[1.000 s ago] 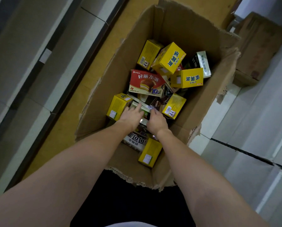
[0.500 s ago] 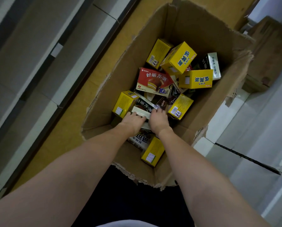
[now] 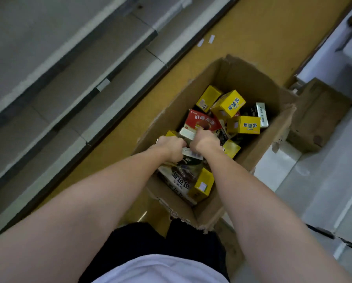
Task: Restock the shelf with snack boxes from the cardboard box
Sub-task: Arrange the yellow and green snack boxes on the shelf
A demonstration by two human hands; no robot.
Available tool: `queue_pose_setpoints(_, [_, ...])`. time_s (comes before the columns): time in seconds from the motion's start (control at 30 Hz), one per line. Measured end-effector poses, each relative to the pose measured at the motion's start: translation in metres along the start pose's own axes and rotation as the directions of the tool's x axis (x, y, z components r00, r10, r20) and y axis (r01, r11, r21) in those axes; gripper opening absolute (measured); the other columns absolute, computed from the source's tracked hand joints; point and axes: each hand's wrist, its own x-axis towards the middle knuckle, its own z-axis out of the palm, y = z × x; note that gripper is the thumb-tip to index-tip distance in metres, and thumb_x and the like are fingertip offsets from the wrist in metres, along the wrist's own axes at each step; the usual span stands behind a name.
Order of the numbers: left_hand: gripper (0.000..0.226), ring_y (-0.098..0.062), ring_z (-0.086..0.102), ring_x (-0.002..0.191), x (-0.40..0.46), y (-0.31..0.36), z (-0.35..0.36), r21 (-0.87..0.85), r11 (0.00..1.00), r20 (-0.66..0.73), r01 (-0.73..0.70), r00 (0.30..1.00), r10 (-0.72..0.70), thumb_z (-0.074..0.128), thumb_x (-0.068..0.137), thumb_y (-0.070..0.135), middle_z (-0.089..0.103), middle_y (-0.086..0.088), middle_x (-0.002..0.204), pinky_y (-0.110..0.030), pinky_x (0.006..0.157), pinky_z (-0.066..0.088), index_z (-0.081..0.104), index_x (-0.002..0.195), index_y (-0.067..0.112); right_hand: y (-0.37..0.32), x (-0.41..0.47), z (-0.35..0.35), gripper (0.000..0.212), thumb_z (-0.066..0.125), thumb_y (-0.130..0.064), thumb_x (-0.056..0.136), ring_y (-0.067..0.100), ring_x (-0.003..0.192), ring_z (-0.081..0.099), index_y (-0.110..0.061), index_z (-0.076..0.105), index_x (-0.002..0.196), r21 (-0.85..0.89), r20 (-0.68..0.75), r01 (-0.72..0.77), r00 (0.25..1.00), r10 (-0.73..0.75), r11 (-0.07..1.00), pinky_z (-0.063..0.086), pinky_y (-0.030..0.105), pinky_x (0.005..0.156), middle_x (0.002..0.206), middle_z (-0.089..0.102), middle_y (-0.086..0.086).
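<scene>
An open cardboard box (image 3: 250,82) stands on the yellow floor, holding several snack boxes. My left hand (image 3: 172,147) and my right hand (image 3: 206,139) are both inside it, fingers curled round a dark and white snack box (image 3: 188,135) lifted between them. Around them lie yellow boxes (image 3: 228,104), a red box (image 3: 203,120) and a dark chocolate-pie box (image 3: 181,178). The grey shelves (image 3: 73,64) run along the left.
A second, closed cardboard box (image 3: 318,115) sits to the right of the open one. White shelving (image 3: 334,58) stands at the upper right. Pale tiled floor (image 3: 314,190) lies to the right, and my dark trousers fill the bottom of the view.
Both hands have curled round the dark and white box and raised it from the pile. The view has swung, showing more of the left shelves.
</scene>
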Motion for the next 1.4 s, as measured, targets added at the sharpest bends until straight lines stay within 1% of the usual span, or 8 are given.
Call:
queue_pose_setpoints(0.2, [0.036,-0.024,0.059,0.093,-0.065,-0.016,-0.078,-0.071,0.997,-0.007,-0.016,1.000,0.016,0.054,0.073,0.014,0.061,-0.002,0.099,-0.034,0.074,0.047,0.061,0.108,0.023,-0.044,-0.054,-0.063,0.053,0.049,-0.025,0.092,0.040,0.123,0.052,-0.006,0.037,0.140,0.061,-0.164,0.068,0.985,-0.057,0.996,0.045,0.043,0.094,0.135,0.051,0.021])
queue_pose_setpoints(0.33, [0.038,-0.020,0.059,0.081,-0.137,-0.055,-0.110,-0.115,0.993,-0.104,0.004,0.994,-0.016,0.055,0.071,0.013,0.061,-0.003,0.090,-0.036,0.073,0.054,0.061,0.108,0.019,-0.097,-0.106,-0.089,0.040,0.049,-0.025,0.089,0.038,0.114,0.056,-0.008,0.049,0.125,0.025,-0.254,0.138,0.959,-0.127,0.990,0.045,0.040,0.085,0.126,0.056,0.018])
queue_pose_setpoints(0.47, [0.032,-0.017,0.056,0.076,-0.221,-0.116,-0.123,-0.192,0.981,-0.206,0.037,0.975,-0.077,0.059,0.072,0.013,0.059,-0.002,0.087,-0.031,0.059,0.045,0.060,0.103,0.017,-0.168,-0.161,-0.097,0.037,0.048,-0.023,0.088,0.038,0.107,0.059,-0.007,0.053,0.121,-0.032,-0.303,0.225,0.926,-0.224,0.974,0.047,0.038,0.084,0.119,0.060,0.019])
queue_pose_setpoints(0.63, [0.011,-0.021,0.064,0.080,-0.335,-0.210,-0.118,-0.279,0.955,-0.286,0.106,0.940,-0.187,0.061,0.067,0.016,0.067,-0.003,0.086,-0.039,0.073,0.056,0.063,0.077,0.020,-0.287,-0.244,-0.082,0.027,0.049,-0.025,0.080,0.027,0.081,0.060,-0.014,0.056,0.103,-0.138,-0.325,0.422,0.835,-0.443,0.896,0.051,0.036,0.071,0.094,0.061,0.009])
queue_pose_setpoints(0.8, [0.030,-0.024,0.066,0.088,-0.449,-0.296,-0.091,-0.438,0.879,-0.311,0.187,0.886,-0.343,0.059,0.057,0.012,0.070,-0.005,0.089,-0.043,0.082,0.056,0.070,0.084,0.016,-0.393,-0.319,-0.051,0.021,0.050,-0.023,0.083,0.023,0.074,0.059,-0.014,0.056,0.102,-0.265,-0.313,0.578,0.705,-0.636,0.772,0.045,0.030,0.062,0.090,0.062,0.007])
queue_pose_setpoints(1.17, [0.028,-0.028,0.064,0.080,-0.667,-0.407,0.000,-0.645,0.674,-0.395,0.361,0.598,-0.697,0.054,0.068,0.006,0.068,-0.013,0.088,-0.035,0.065,0.050,0.065,0.093,0.006,-0.572,-0.457,0.031,0.033,0.049,-0.035,0.089,0.027,0.089,0.063,-0.012,0.056,0.112,-0.418,-0.219,0.779,0.413,-0.884,0.467,0.056,0.042,0.083,0.102,0.063,0.010])
queue_pose_setpoints(1.3, [0.025,-0.026,0.066,0.080,-0.728,-0.435,0.017,-0.649,0.627,-0.410,0.431,0.496,-0.765,0.054,0.067,0.014,0.069,-0.009,0.089,-0.044,0.076,0.057,0.064,0.089,0.014,-0.626,-0.502,0.050,0.038,0.047,-0.037,0.092,0.028,0.091,0.059,-0.012,0.054,0.120,-0.452,-0.175,0.813,0.322,-0.930,0.366,0.049,0.036,0.078,0.110,0.061,0.012])
queue_pose_setpoints(1.4, [0.026,-0.026,0.064,0.086,-0.766,-0.455,0.029,-0.625,0.582,-0.392,0.520,0.436,-0.810,0.051,0.077,0.021,0.065,-0.007,0.096,-0.043,0.083,0.053,0.062,0.100,0.016,-0.665,-0.529,0.067,0.043,0.042,-0.035,0.095,0.035,0.108,0.057,-0.009,0.048,0.129,-0.469,-0.124,0.835,0.258,-0.958,0.286,0.045,0.039,0.088,0.124,0.058,0.018])
